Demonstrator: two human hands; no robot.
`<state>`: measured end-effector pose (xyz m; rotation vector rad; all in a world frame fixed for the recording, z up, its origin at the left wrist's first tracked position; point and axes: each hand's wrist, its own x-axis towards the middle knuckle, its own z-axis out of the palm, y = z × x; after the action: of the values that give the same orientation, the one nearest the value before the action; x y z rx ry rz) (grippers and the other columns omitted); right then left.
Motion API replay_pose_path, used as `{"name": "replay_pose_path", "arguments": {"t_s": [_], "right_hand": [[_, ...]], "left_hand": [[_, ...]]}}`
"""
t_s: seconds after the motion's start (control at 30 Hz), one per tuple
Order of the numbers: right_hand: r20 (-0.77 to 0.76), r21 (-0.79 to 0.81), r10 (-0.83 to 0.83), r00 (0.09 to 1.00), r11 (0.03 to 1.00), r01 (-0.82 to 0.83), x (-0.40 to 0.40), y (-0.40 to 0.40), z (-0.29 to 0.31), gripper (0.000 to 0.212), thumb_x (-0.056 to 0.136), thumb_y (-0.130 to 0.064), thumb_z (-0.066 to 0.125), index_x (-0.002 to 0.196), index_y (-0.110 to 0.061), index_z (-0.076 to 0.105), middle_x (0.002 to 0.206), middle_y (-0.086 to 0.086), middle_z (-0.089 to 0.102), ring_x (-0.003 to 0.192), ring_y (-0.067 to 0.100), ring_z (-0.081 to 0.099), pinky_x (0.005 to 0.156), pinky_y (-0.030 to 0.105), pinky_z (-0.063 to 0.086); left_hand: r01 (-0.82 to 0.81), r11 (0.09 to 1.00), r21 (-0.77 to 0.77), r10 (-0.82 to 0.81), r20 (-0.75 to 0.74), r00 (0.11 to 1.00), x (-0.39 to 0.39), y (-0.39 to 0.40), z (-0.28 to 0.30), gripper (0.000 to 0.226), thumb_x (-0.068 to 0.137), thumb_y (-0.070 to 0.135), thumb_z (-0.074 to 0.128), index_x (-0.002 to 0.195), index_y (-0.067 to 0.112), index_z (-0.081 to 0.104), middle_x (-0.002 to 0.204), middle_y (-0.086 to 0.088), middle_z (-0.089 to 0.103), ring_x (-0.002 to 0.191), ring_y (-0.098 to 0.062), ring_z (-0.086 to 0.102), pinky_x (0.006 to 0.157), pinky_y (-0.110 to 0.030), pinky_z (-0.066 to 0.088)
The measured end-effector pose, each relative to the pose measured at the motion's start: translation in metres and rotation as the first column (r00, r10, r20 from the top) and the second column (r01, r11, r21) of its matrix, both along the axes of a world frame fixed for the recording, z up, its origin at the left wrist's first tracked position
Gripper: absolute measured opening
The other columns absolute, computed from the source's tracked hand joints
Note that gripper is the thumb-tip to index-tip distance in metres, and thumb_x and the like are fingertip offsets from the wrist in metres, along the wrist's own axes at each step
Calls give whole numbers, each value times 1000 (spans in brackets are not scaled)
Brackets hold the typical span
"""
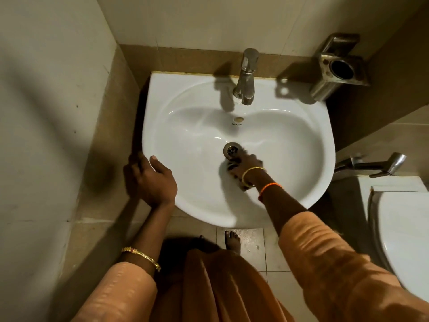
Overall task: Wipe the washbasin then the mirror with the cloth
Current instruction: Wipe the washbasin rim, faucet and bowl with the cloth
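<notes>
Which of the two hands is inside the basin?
The right hand, holding the cloth beside the drain; the left hand only grips the basin rim.

White washbasin: tap on back rim, cloth by drain

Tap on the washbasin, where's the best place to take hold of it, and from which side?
Probably the round cap on top of the tap: it stands upright at the back of the washbasin, wall close behind, so come from the front, over the bowl, fingers closing on the cap from above. The right hand grips the cloth; the left hand only holds the rim.
</notes>
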<state>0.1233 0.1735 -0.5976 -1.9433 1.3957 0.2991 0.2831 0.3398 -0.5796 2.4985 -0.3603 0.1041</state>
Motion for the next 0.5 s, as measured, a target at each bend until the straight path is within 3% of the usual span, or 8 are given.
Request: {"name": "replay_pose_path", "arguments": {"t_s": [0.07,0.13,0.2,0.27,0.33,0.37,0.43,0.5], "right_hand": [[-112,-236,-113,987,968,84,-21,-24,3,52,85,-30,56,135,-26,43,133,15,48,122,35,45,105,39,32],[-28,-241,-255,966,940,242,-9,-36,1,55,85,-26,56,138,-23,40,136,20,42,126,37,41,107,41,33],[135,-150,-304,943,934,323,18,-26,-1,58,83,-23,61,138,-20,40,138,20,41,128,37,41,108,41,35],[265,-64,-242,933,961,268,52,-7,-1,53,81,-22,64,132,-18,47,133,16,49,124,33,47,104,35,39],[335,57,-176,926,984,166,85,16,8,49,83,-19,62,130,-15,49,127,12,55,116,28,52,92,19,44],[387,164,-173,906,980,117,97,27,17,48,83,-15,62,129,-13,49,121,10,57,108,25,55,82,13,44],[454,389,-226,862,920,36,104,45,34,35,80,-6,60,114,-11,51,102,11,62,81,20,62,65,15,48],[435,504,-160,886,859,-93,87,59,51,22,84,9,51,99,-7,46,70,9,61,47,6,59,45,10,45]], "left_hand": [[-2,1000,1,2,5,1000,-1,0,2,47,95,35,33,127,6,51,117,-22,59,108,-40,54,85,-48,47],[-13,1000,4,13,-6,1000,-2,0,4,46,95,33,35,126,4,52,115,-24,59,107,-41,54,85,-47,47],[-20,1000,3,20,-2,1000,-6,-1,8,43,95,30,39,125,3,54,113,-25,60,106,-42,55,84,-45,47],[-31,1000,-6,31,20,999,-9,-3,14,41,95,27,42,124,2,55,112,-25,61,104,-42,56,80,-43,46],[-39,999,0,39,-16,999,-11,-5,19,40,95,25,44,126,1,54,115,-26,60,105,-41,55,78,-42,43],[-41,999,10,41,-25,999,-12,-5,21,40,96,25,44,127,1,54,116,-26,60,106,-41,55,78,-42,41],[-31,999,10,31,-12,999,-10,-4,20,40,95,26,44,125,1,55,114,-26,60,105,-42,55,80,-43,44],[-23,1000,-2,23,1,1000,-8,-3,16,41,94,27,43,123,1,56,112,-26,61,104,-43,56,82,-45,47]]}}
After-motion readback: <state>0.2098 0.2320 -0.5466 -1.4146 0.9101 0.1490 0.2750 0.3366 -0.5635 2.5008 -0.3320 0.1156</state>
